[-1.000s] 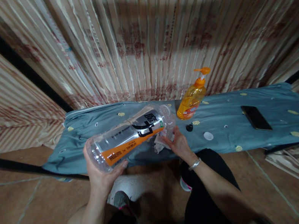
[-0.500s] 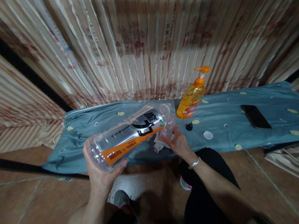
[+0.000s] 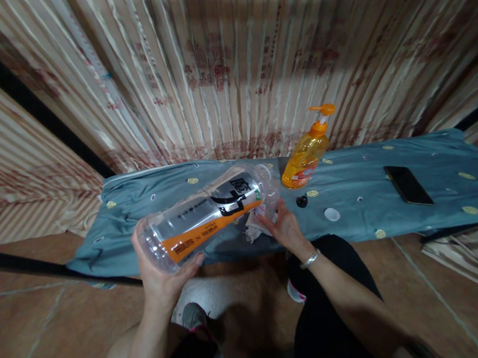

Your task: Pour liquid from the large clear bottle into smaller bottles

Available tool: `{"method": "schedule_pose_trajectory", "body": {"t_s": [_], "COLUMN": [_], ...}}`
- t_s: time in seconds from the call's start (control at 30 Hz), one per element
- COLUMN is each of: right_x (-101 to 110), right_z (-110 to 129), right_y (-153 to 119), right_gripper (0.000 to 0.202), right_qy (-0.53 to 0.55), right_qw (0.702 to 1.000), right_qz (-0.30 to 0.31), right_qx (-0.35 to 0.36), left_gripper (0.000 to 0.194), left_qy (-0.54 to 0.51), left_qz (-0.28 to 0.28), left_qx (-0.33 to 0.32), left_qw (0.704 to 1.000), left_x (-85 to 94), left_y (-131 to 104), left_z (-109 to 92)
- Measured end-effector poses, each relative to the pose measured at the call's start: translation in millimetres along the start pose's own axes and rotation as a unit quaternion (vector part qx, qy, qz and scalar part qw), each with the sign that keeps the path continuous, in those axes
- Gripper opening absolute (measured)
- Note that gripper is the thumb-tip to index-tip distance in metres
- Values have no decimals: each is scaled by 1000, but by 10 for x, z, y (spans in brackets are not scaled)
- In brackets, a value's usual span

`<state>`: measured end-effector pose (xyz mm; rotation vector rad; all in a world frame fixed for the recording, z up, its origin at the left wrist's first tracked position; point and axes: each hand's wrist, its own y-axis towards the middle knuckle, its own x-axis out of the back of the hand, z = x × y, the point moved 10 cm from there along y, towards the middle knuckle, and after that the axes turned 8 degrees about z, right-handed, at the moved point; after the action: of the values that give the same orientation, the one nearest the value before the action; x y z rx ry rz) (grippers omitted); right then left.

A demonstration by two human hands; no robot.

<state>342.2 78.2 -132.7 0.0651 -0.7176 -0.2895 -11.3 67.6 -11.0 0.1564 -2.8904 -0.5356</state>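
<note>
Above the cloth-covered bench I hold a large clear plastic bottle (image 3: pixel 208 215), lying tilted with its neck end up and to the right. Its label is silver and orange with black print. My left hand (image 3: pixel 158 273) wraps round the bottle's base. At the neck end, my right hand (image 3: pixel 285 227) pinches a crumpled white tissue (image 3: pixel 255 226) against the bottle's underside; some of its fingers are hidden behind the clear plastic. Just right of the neck, an orange pump bottle (image 3: pixel 304 158) with yellow liquid stands on the bench. A small black cap (image 3: pixel 301 202) lies nearby.
Blue-grey cloth with yellow motifs covers the narrow bench (image 3: pixel 439 162). On it lie a white disc (image 3: pixel 331 214) and a dark phone (image 3: pixel 408 185). A striped curtain (image 3: pixel 211 73) hangs behind, and black poles (image 3: pixel 19 88) slant at the sides. My knees are close below the front edge.
</note>
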Motion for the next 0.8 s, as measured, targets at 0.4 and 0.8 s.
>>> {"method": "schedule_pose_trajectory", "body": {"t_s": [0.4, 0.8], "right_x": [-8, -19], "right_z": [-18, -23], "right_y": [4, 7], "right_gripper": [47, 51], "right_qy": [-4, -8], "right_qw": [1000, 1000], "right_qz": [-12, -1], "right_qx": [20, 14], "left_gripper": [117, 118], "left_qy": [35, 36], "left_qz": [-16, -13], "left_qx": [-51, -63], "left_qw": [998, 997], "left_x": [31, 30], "left_y": [23, 11], "left_z": [-14, 9]}}
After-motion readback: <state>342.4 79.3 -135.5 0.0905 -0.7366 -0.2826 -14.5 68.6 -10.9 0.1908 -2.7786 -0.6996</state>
